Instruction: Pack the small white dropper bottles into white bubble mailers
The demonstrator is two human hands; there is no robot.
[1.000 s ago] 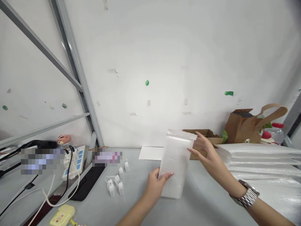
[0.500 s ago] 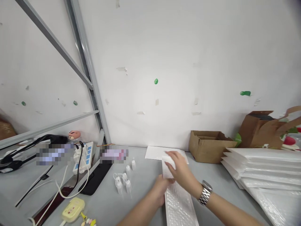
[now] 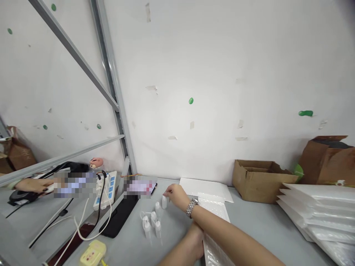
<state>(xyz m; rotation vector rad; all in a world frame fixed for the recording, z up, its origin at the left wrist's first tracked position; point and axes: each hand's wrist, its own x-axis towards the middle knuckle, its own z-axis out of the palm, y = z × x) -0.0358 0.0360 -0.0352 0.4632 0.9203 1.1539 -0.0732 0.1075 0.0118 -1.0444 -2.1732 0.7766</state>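
Observation:
My right hand (image 3: 177, 195), with a silver watch on its wrist, pinches the top of a small white squeeze bottle (image 3: 164, 202) standing on the grey table. The right forearm crosses over my left hand (image 3: 195, 238), which is closed at the left edge of a white bubble mailer (image 3: 215, 251); its fingertips are hidden behind that forearm. Several more small bottles with white caps (image 3: 154, 218) stand left of my hands. A flat white sheet (image 3: 203, 186) lies behind the mailer.
An open cardboard box (image 3: 257, 184) stands at the back right, beside a stack of bubble mailers (image 3: 321, 210). To the left are a black flat object (image 3: 120, 216), a power strip (image 3: 107, 192) with cables and a yellow case (image 3: 93, 253). Another person's hand (image 3: 34, 186) reaches in far left.
My right hand has left the mailer's top end and moved left to one small bottle. My left hand stays at the mailer. Another person's hand has come into view on the far left.

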